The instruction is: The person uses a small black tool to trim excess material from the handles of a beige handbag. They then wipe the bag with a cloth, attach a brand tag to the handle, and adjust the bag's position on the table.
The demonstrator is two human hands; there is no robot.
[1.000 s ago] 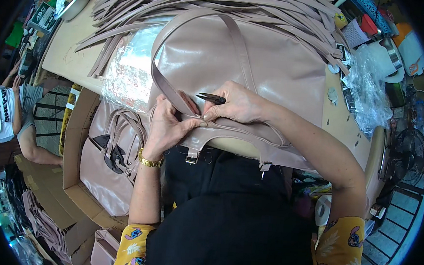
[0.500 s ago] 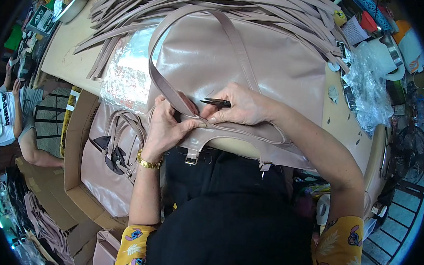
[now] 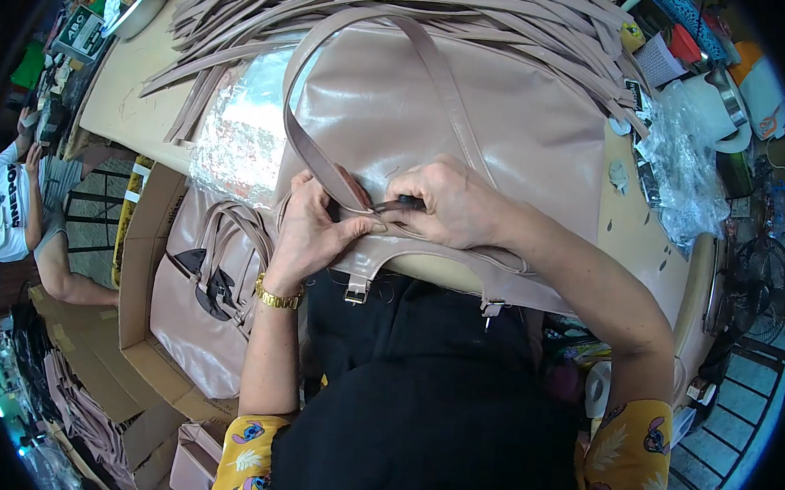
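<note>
A cluttered workshop seen from above, with a pale worktable bending toward the picture's rim. A large dusty-pink handbag lies flat on it, its near edge hanging over the table toward the person. Beyond it sits a heap of matching pink straps, and a crumpled clear plastic bag lies to the right. The left hand presses on the bag's near edge, its thumb and fingers closed together, pinching the bag's long strap where it meets the bag. The right hand is just beside it, fingers curled tight around a small dark tool whose tip touches the strap end. Below the table on the left, an open cardboard box holds another pink handbag. Another person in a white shirt sits at the far left.
</note>
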